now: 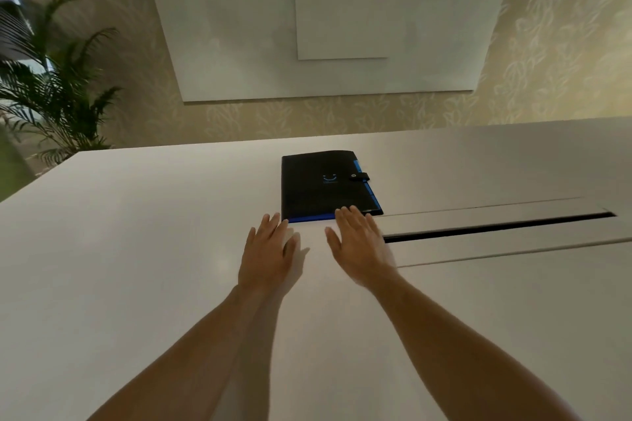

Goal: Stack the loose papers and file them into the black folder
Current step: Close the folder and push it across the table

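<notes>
A potted palm (51, 92) stands at ten o'clock beyond the white table (136, 284). The left hand (270, 251) lies flat, fingers spread, its tips just beside the near left corner of the black folder (323, 184). The folder lies shut at twelve o'clock, clasp fastened. The right hand (360, 244), fingers spread, touches the folder's near edge. A cable slot (496, 227) runs toward three o'clock.

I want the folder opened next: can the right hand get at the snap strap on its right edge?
Probably yes. The right hand already rests its fingertips on the black folder, and nothing lies between it and the strap farther along.
</notes>
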### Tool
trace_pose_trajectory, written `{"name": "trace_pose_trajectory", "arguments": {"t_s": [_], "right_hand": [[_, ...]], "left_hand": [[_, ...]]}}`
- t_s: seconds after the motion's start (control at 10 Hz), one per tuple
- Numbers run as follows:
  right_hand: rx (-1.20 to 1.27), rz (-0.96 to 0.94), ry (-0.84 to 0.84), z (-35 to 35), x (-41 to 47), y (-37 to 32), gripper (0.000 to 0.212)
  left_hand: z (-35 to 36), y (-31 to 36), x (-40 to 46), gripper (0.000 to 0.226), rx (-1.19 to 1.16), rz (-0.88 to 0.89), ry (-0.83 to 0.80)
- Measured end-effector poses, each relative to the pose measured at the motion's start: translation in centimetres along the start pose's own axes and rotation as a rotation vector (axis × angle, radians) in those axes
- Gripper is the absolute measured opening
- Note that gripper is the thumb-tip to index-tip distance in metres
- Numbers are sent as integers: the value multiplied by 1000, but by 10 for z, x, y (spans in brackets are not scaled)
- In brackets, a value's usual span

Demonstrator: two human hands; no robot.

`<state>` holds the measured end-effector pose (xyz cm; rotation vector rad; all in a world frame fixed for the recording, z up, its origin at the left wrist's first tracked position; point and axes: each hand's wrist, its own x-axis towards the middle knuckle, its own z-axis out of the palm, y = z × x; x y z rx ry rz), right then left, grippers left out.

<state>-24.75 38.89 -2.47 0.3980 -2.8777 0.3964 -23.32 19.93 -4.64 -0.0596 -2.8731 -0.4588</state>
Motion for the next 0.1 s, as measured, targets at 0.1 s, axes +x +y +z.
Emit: {"name": "trace_pose_trajectory", "arguments": {"t_s": [0.1], "right_hand": [[0,-12,-30,-1,-32,-23,64]], "left_hand": [[-22,-8,-28,67,59,-49,-9]]}}
